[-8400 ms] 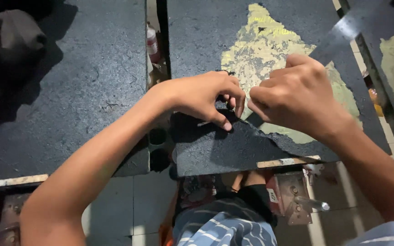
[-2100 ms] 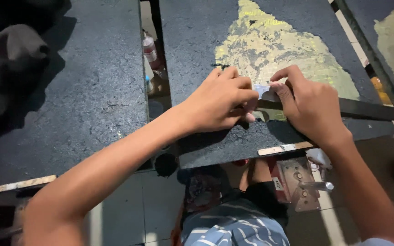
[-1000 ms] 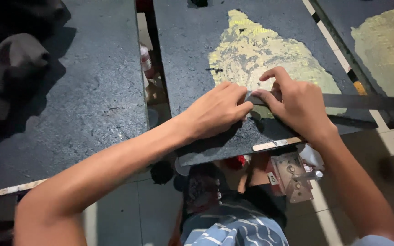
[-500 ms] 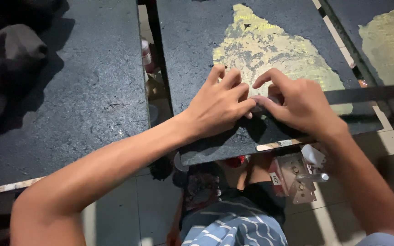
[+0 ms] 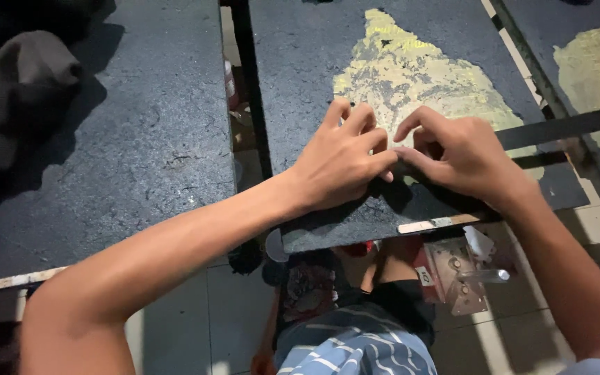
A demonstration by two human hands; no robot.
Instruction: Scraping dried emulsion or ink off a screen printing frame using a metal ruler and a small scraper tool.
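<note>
Both of my hands rest together on the near part of a dark table top (image 5: 300, 83) with a worn yellow patch (image 5: 411, 76). My left hand (image 5: 342, 160) lies flat, fingers stretched out and pressing down beside the right fingertips. My right hand (image 5: 463, 156) is curled over the near end of a long dark flat strip (image 5: 564, 126), which runs out to the right across the table edge. Whatever lies under the fingertips is hidden.
A second dark table top (image 5: 105, 153) on the left carries bundled dark cloth (image 5: 22, 90). A small bottle (image 5: 230, 76) sits in the gap between the tables. A further worn surface (image 5: 592, 69) lies at right. A metal bracket (image 5: 461, 274) hangs below the near edge, above the tiled floor.
The strip, earlier raised and angled up to the right, now lies nearly level under my right hand. Both hands have shifted a little farther onto the table, and the left fingers have flattened.
</note>
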